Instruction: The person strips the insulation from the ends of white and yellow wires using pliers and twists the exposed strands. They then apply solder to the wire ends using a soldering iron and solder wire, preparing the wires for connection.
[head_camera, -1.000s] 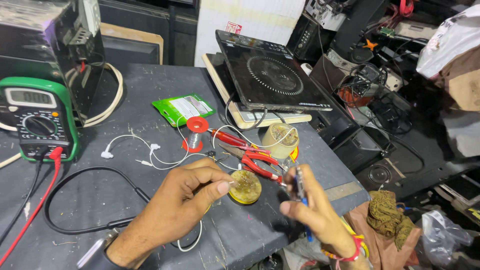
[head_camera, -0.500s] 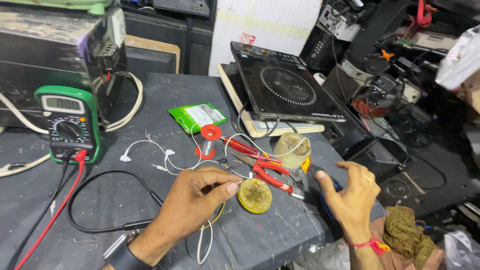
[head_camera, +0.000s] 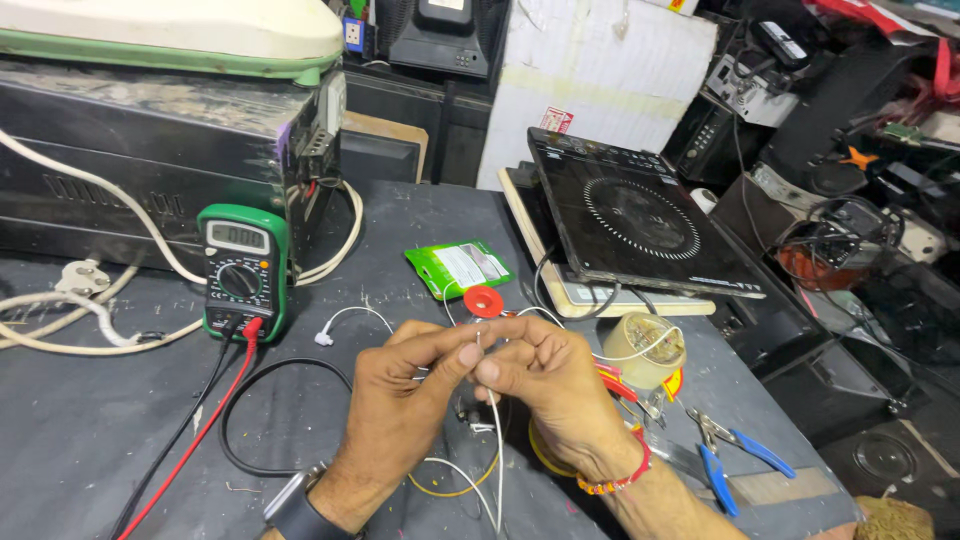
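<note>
Two hands: left hand and right hand meet fingertip to fingertip, each pinching narrow on the thin white wire that hangs down between them.
Under the right wrist: a yellow round tin, mostly hidden.
Right of the right hand: blue-handled pliers and a clear cup.
Just beyond the fingertips: a red disc, then a green packet.
Far left of the left hand: a green multimeter.
Farthest, beyond the right hand: a black induction cooktop.
</note>
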